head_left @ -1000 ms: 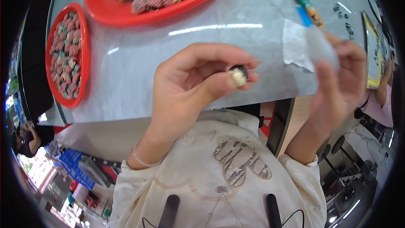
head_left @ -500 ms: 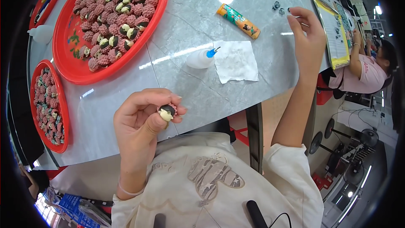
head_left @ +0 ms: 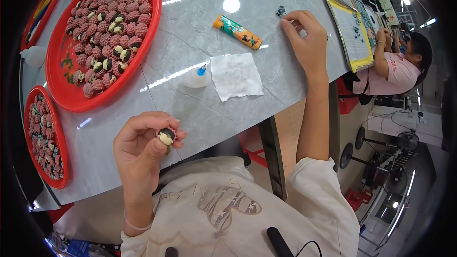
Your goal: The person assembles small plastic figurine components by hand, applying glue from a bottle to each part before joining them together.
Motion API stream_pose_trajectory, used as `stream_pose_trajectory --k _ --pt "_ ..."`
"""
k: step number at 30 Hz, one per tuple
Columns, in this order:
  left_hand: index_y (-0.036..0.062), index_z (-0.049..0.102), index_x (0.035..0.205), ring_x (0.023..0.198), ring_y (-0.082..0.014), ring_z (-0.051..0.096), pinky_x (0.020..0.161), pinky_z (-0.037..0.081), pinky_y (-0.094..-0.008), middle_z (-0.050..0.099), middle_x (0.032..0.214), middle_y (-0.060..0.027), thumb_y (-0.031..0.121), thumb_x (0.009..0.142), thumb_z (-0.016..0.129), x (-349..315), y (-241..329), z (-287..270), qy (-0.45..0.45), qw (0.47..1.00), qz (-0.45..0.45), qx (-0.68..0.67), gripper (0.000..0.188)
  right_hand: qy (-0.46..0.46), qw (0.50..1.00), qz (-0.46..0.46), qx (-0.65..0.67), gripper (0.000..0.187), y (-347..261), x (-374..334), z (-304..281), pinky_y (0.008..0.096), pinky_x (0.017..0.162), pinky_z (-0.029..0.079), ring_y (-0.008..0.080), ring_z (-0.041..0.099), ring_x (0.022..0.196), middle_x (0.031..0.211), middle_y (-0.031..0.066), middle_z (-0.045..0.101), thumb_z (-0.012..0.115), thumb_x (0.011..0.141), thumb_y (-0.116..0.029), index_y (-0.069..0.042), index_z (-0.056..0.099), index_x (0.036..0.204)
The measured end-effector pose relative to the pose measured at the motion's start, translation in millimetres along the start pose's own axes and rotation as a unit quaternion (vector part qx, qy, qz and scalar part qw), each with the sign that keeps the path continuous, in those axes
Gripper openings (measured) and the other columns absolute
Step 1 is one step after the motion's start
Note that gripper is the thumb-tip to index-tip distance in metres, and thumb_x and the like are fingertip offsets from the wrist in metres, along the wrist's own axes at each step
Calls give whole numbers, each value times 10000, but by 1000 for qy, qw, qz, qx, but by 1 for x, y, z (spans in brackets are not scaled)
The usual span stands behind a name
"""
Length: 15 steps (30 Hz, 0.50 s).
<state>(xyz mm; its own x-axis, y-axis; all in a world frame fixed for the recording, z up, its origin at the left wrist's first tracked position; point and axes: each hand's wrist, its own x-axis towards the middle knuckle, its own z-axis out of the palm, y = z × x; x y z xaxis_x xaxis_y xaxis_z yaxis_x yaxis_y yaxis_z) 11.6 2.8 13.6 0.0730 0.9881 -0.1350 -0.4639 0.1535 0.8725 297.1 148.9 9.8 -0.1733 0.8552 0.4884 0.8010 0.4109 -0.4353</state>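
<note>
My left hand (head_left: 143,145) pinches a small ornament (head_left: 166,136) between thumb and fingers, just over the near table edge. It has a pink ruffled body with a black-and-cream figure on its front. At the far right of the table my right hand (head_left: 307,38) has thumb and forefinger pressed together beside a little cluster of dark, shiny pieces (head_left: 281,9). Whatever lies between those fingertips is too small to make out. Between the hands stand a white squeeze bottle (head_left: 196,77) with a blue needle tip and a crumpled white tissue (head_left: 236,78).
A large red tray (head_left: 59,83) of similar pink ornaments sits at left, with a smaller red tray (head_left: 64,162) nearer. An orange-green tube (head_left: 238,32) lies beyond the tissue. At right, a yellow-edged tray (head_left: 350,33) stands before a seated person (head_left: 392,74) in pink.
My right hand has come down to the dark pieces, its thumb and forefinger closing there. The left hand keeps its hold on the ornament. The whole view has shifted, with things now further left.
</note>
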Motion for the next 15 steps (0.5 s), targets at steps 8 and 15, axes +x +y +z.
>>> stream_pose_trajectory --k 8,15 --pt "18 498 904 720 -133 536 579 433 -194 506 867 -90 202 763 631 -1 0 1 -8 1000 2 -10 267 0 999 33 -34 122 8 10 4 234 557 419 111 535 603 711 66 583 608 706 -41 9 566 810" --pt "19 498 901 718 -134 537 574 439 -194 508 870 -93 203 763 631 -6 1 -4 -8 1000 0 -18 265 21 955 190 228 144 -36 -15 -12 240 619 445 134 564 686 852 96 598 562 761 -28 24 575 895"
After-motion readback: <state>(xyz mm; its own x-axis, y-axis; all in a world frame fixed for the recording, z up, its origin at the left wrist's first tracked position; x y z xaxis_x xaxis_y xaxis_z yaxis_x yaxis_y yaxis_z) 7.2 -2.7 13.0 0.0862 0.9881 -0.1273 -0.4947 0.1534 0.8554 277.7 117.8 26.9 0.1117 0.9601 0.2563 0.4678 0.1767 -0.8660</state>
